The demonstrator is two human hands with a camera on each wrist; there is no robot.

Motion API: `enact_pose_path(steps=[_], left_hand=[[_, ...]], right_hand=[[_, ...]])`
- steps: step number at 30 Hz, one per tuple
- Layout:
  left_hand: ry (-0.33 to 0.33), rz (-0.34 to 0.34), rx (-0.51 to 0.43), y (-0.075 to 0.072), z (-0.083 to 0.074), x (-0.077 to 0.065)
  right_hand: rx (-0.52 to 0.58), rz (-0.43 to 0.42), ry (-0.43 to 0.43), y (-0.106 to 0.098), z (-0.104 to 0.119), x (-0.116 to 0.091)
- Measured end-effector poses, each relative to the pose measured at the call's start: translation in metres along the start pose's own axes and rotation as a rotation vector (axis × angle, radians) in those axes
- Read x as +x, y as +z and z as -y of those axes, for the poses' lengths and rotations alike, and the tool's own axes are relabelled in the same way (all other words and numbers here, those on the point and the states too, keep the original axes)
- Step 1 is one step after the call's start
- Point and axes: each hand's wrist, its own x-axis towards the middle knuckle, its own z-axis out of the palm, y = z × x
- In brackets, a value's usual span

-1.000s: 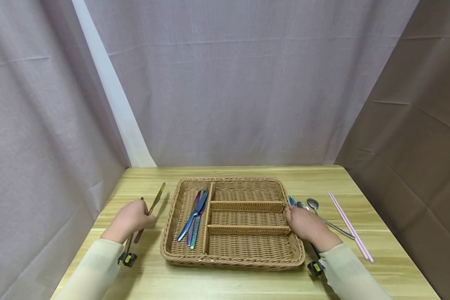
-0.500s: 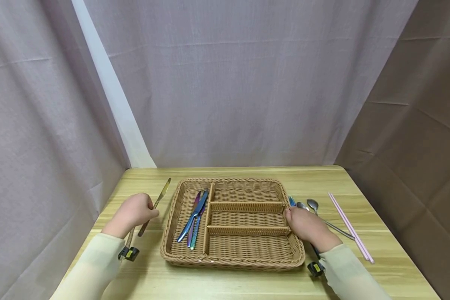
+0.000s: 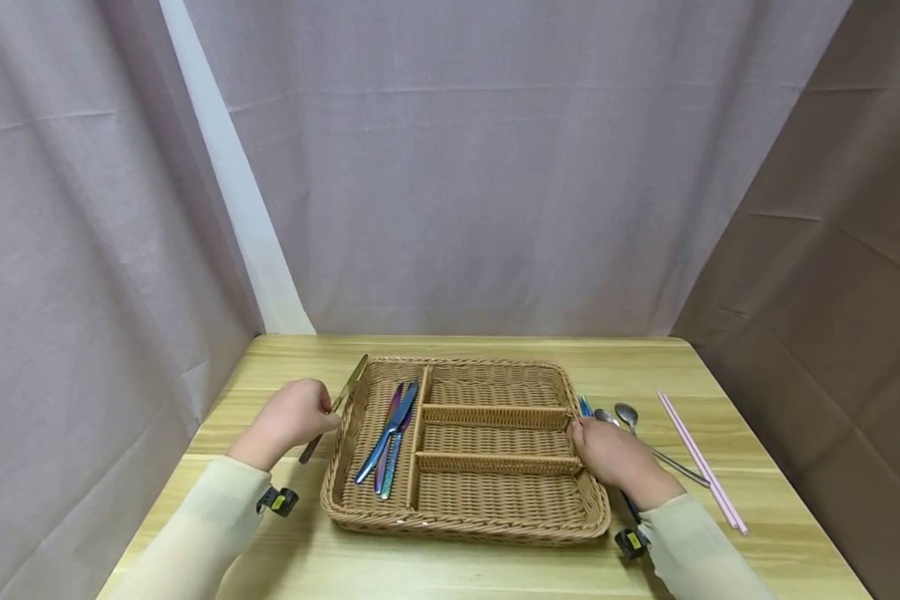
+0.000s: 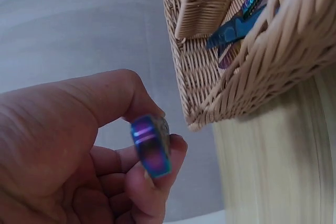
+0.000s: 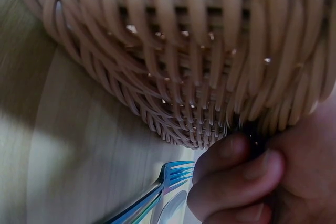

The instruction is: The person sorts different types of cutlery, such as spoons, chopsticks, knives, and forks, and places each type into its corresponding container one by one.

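Observation:
My left hand (image 3: 292,417) pinches a table knife (image 3: 350,385) between thumb and fingers, just left of the wicker cutlery basket (image 3: 495,527). The knife's blade points away, by the basket's far left corner. In the left wrist view the iridescent handle end of this knife (image 4: 151,148) faces the camera. My right hand (image 3: 615,454) grips the basket's right side; its curled fingers (image 5: 236,182) show against the weave in the right wrist view. Several blue and purple knives (image 3: 390,433) lie in the basket's long left compartment.
Right of the basket, partly behind my right hand, lie blue forks (image 5: 176,174) and metal spoons (image 3: 626,412). Pink chopsticks (image 3: 701,462) rest farther right on the wooden table (image 3: 435,571). Two dividers (image 3: 495,458) split the basket's right part. Grey curtains (image 3: 450,208) stand behind.
My left hand has lifted the knife and carried it rightward, up to the basket's left rim. My right hand stays on the basket, which has not moved.

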Motion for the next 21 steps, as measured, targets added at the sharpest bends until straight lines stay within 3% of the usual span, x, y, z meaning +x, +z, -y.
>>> enact_pose_path(steps=[21], left_hand=[[0.048,0.042,0.019,0.019,-0.018,0.016]], right_hand=[[-0.013,0.010,-0.011,-0.004,0.002,0.000]])
